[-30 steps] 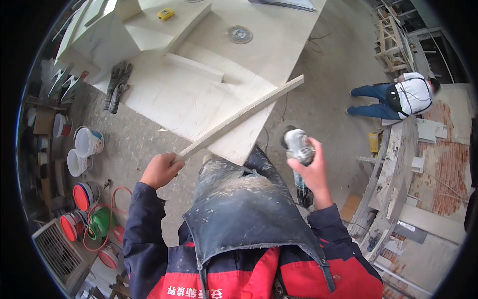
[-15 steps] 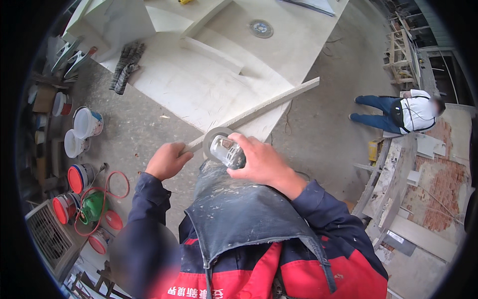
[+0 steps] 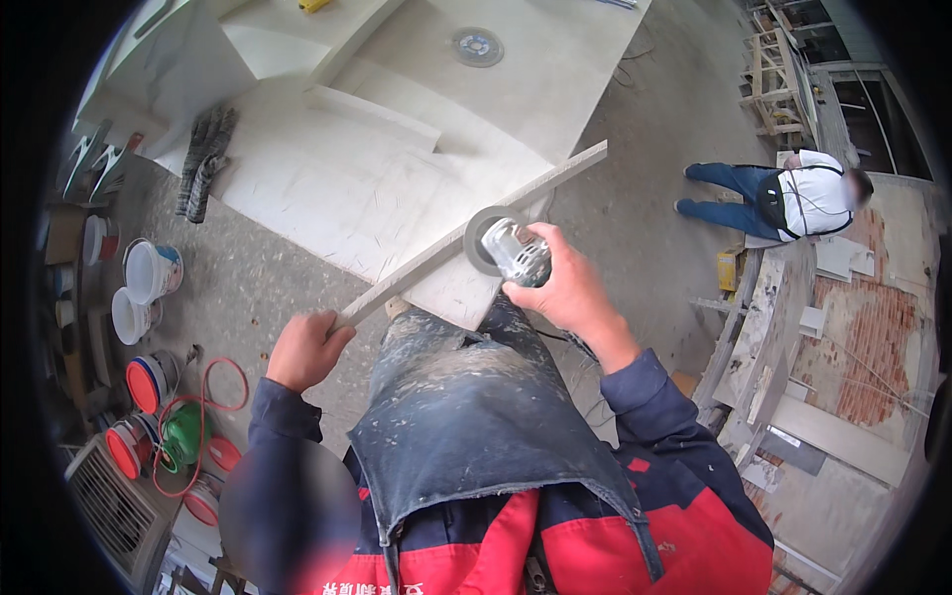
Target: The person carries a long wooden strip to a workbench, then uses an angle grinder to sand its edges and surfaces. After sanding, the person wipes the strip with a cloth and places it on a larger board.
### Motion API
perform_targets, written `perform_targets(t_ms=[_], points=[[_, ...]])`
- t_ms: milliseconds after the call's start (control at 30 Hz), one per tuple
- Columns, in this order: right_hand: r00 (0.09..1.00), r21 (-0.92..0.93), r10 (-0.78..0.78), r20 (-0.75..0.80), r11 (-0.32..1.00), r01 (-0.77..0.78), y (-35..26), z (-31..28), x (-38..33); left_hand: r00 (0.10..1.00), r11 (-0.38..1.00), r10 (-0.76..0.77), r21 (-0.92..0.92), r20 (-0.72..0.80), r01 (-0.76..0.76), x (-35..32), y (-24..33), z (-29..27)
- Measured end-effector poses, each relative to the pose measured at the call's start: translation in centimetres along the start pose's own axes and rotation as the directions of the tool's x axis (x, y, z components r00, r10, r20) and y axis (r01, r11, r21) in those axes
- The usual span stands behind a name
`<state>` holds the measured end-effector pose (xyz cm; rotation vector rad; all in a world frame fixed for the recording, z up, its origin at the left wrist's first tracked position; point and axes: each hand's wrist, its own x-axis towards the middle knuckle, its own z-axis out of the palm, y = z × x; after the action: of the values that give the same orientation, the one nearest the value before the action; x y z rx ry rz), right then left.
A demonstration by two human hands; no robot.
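Observation:
My left hand (image 3: 307,349) is closed around the near end of a long, narrow pale strip (image 3: 416,260), which reaches away to the right across the corner of a white board tabletop (image 3: 297,213). In my right hand (image 3: 573,288) is an angle grinder (image 3: 521,253) with a clear, silvery body. Its round grey disc (image 3: 483,241) lies against or just over the strip's near edge, about midway along; I cannot tell whether they touch. A spare disc (image 3: 478,47) rests farther back on the board, beyond an upright pale frame piece (image 3: 382,117).
Striped gloves (image 3: 205,164) hang over the tabletop's left edge. White buckets (image 3: 154,272), red-lidded tubs (image 3: 144,385) and a looped red hose (image 3: 238,369) stand on the left floor. To the right, a person (image 3: 813,198) is by a cluttered bench (image 3: 749,367).
The grinder in my right hand has moved away and to the right, farther up the strip. My left hand has shifted slightly left and nearer, still gripping the end. The whole view has shifted somewhat.

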<state>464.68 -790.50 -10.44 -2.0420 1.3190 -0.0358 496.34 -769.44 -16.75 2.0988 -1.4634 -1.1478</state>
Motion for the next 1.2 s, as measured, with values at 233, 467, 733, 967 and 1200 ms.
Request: perform_targets(t_ms=[233, 467, 733, 967, 1200], points=[[0.991, 0.010, 0.094, -0.094, 0.996, -0.093, 2.9, -3.3, 2.0, 1.000, 1.000, -0.010, 0.011, 0.008, 0.010, 0.0, 0.0, -0.1], [0.967, 0.008, 0.122, -0.223, 0.992, -0.124, 6.1, -6.5, 4.4, 0.998, 0.999, -0.045, 0.016, 0.031, 0.045, 0.3, -0.2, 0.3], [0.935, -0.004, 0.186, -0.303, 0.981, -0.196, 9.7, -9.5, 7.5, 0.998, 0.998, -0.048, 0.051, 0.028, 0.046, 0.1, -0.3, 0.2], [0.908, 0.037, 0.194, -0.372, 0.980, -0.194, 12.0, -10.7, 9.0, 0.999, 0.998, -0.036, 0.058, 0.022, 0.034, -0.1, -1.2, 0.4], [0.889, 0.056, 0.266, -0.373, 0.963, -0.264, 14.5, -11.1, 10.1, 0.999, 0.997, -0.052, 0.057, 0.003, 0.052, -0.7, -1.8, 0.7]])
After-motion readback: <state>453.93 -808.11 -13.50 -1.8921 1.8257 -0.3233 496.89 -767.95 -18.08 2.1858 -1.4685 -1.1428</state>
